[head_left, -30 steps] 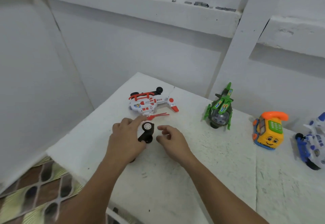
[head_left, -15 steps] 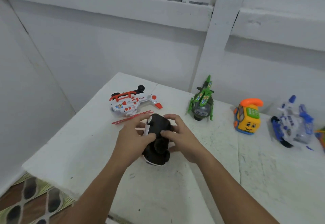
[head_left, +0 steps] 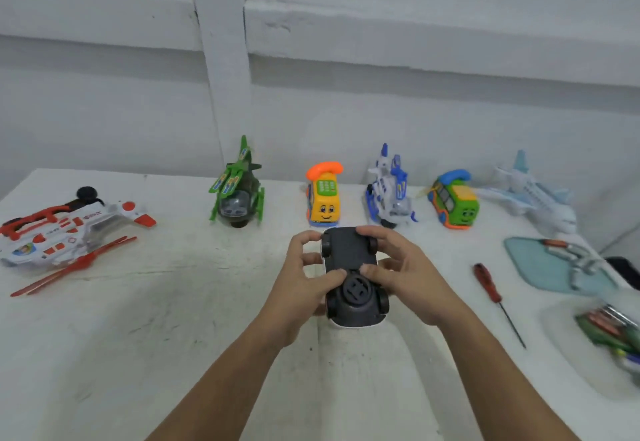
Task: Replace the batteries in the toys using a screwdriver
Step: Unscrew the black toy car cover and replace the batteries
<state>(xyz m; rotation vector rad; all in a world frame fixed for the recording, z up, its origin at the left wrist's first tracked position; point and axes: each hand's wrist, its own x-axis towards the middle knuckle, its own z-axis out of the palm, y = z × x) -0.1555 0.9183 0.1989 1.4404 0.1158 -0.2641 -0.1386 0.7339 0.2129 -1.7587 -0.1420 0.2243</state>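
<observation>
A toy car [head_left: 351, 260] lies upside down above the white table, its black underside and four wheels facing up. My left hand [head_left: 304, 285] grips its left side and my right hand [head_left: 405, 278] grips its right side, both thumbs resting on the underside. A screwdriver [head_left: 493, 297] with a red handle lies on the table to the right of my right hand. Loose batteries lie on a pale blue tray [head_left: 540, 267] at the right, and more batteries [head_left: 613, 333] fill a white dish at the right edge.
Along the back wall stand a green helicopter [head_left: 237, 191], a yellow phone car [head_left: 323, 198], a blue-white plane [head_left: 389, 191], a green phone car [head_left: 453, 201] and a pale blue airliner [head_left: 533, 195]. A red-white helicopter [head_left: 65, 229] lies at the left.
The view has swung right, bringing the screwdriver and batteries into sight. Both hands have carried the upturned black car to the right, away from the red-white helicopter.
</observation>
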